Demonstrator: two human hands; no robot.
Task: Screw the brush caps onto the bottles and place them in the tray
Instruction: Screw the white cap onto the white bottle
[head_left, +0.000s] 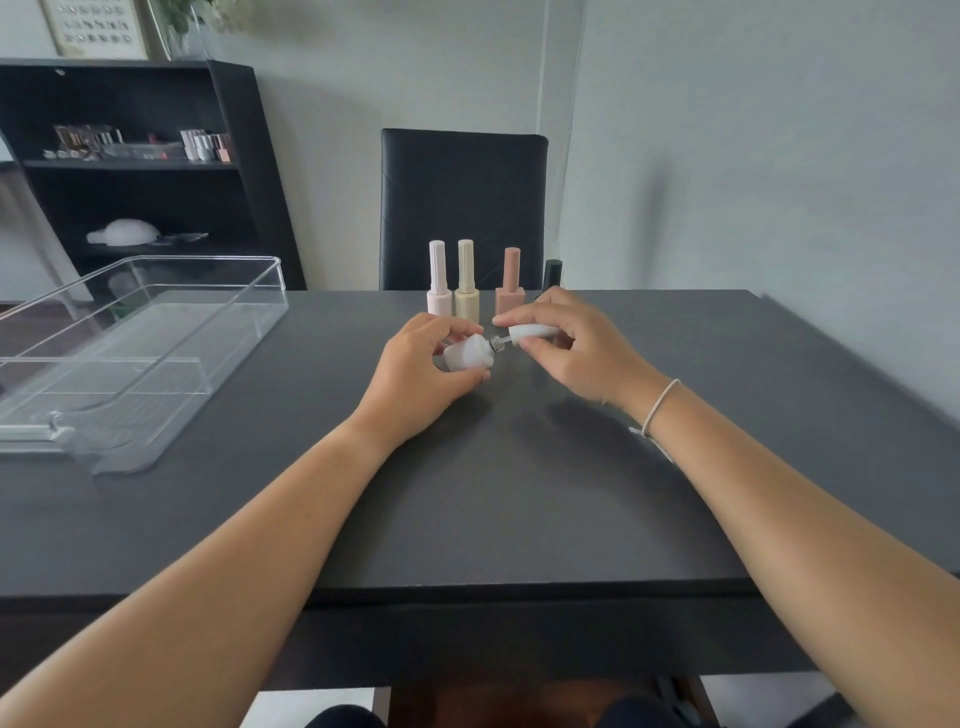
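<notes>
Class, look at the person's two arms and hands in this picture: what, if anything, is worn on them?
Both forearms are bare, with no sleeves showing. The left hand wears nothing: no ring, watch or glove. The right hand is also ungloved, but its wrist carries a thin pale cord bracelet with a short loose end hanging from it.

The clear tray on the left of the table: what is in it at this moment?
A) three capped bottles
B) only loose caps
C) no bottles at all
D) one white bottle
C: the clear tray holds no bottles; three capped bottles stand at the table's far edge, and the white bottle is in the left hand.
</notes>
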